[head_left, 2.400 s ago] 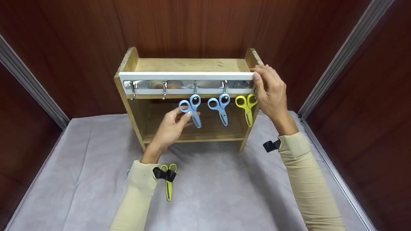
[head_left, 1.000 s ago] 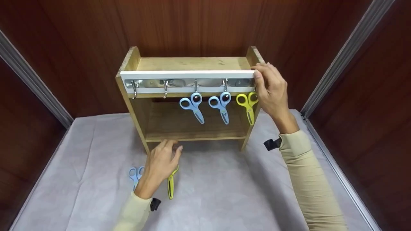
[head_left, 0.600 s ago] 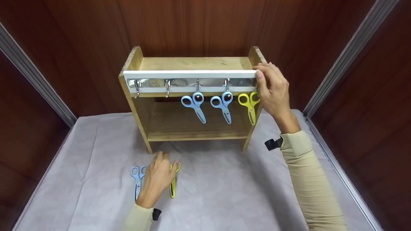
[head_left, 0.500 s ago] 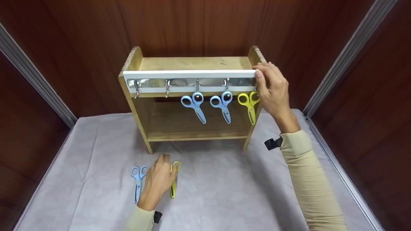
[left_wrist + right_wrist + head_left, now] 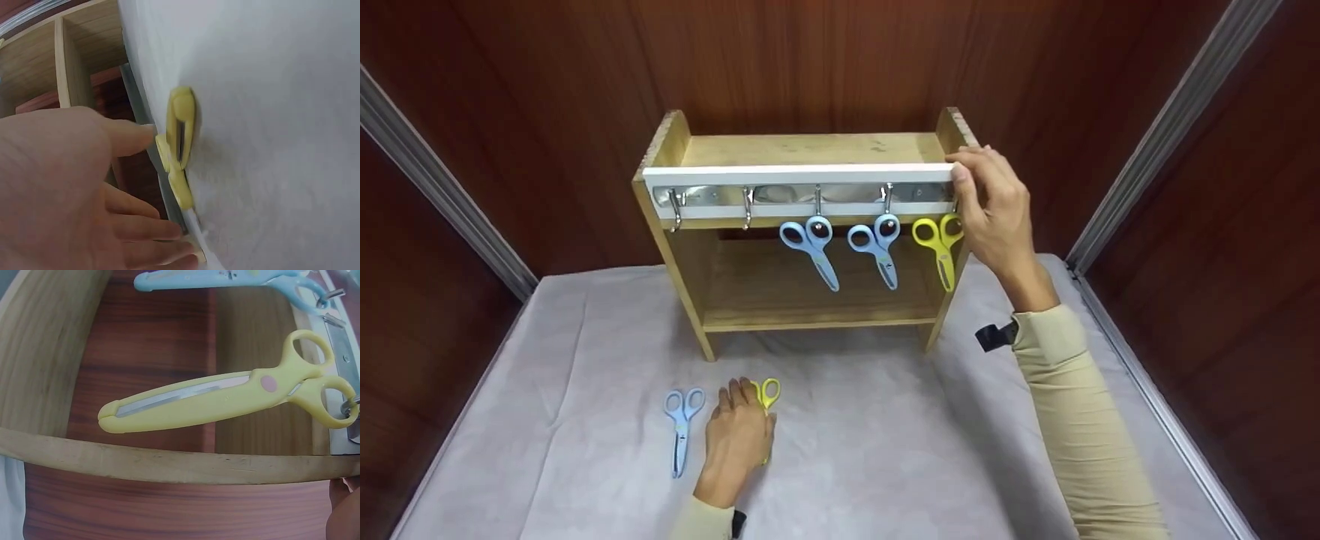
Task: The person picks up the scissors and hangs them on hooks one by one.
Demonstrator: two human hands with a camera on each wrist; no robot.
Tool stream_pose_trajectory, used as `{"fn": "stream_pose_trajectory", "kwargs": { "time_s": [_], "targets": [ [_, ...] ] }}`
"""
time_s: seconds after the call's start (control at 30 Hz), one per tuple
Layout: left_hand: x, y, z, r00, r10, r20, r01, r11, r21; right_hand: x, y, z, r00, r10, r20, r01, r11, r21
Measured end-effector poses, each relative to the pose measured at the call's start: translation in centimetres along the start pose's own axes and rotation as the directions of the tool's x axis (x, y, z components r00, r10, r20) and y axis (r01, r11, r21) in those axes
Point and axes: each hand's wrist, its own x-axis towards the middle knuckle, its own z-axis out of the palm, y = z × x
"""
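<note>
The left hand (image 5: 739, 441) has moved further over the lying yellow scissors (image 5: 172, 146), fingers apart, so seemingly no grasp yet; the right hand (image 5: 996, 214) grips the hook rail (image 5: 795, 175).

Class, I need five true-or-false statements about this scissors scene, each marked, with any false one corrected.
1. Three pairs of scissors hang from the hook rail. True.
2. Every hook carries a pair. False: the two leftmost hooks are bare.
3. The right hand is at the right end of the hook rail. True.
4. The loose blue scissors lie on the cloth, left of the left hand. True.
5. The left hand has the loose blue scissors in its grip. False: it is at the loose yellow scissors, its fingers not closed round them.
</note>
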Motion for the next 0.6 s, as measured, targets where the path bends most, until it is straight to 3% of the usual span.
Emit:
{"fn": "stream_pose_trajectory", "kwargs": {
  "time_s": [0.1,0.17,0.33,0.6],
  "targets": [
    [-0.13,0.19,-0.14,0.993,-0.046,0.106,0.051,0.998,-0.046,-0.01,0.02,0.09,1.000,0.002,0.001,-0.002,1.000,0.001],
    [-0.01,0.28,-0.17,0.988,-0.065,0.137,0.075,0.995,-0.069,0.05,0.09,0.12,1.000,0.006,-0.002,-0.006,1.000,0.005],
    [0.15,0.45,-0.01,0.986,-0.083,0.145,0.092,0.994,-0.059,0.08,0.24,0.14,1.000,0.015,-0.011,-0.015,1.000,0.007],
    [-0.10,0.77,0.23,0.991,-0.049,0.121,0.041,0.997,0.067,0.03,0.02,0.10,1.000,0.007,0.000,-0.007,1.000,-0.003]
  ]
}}
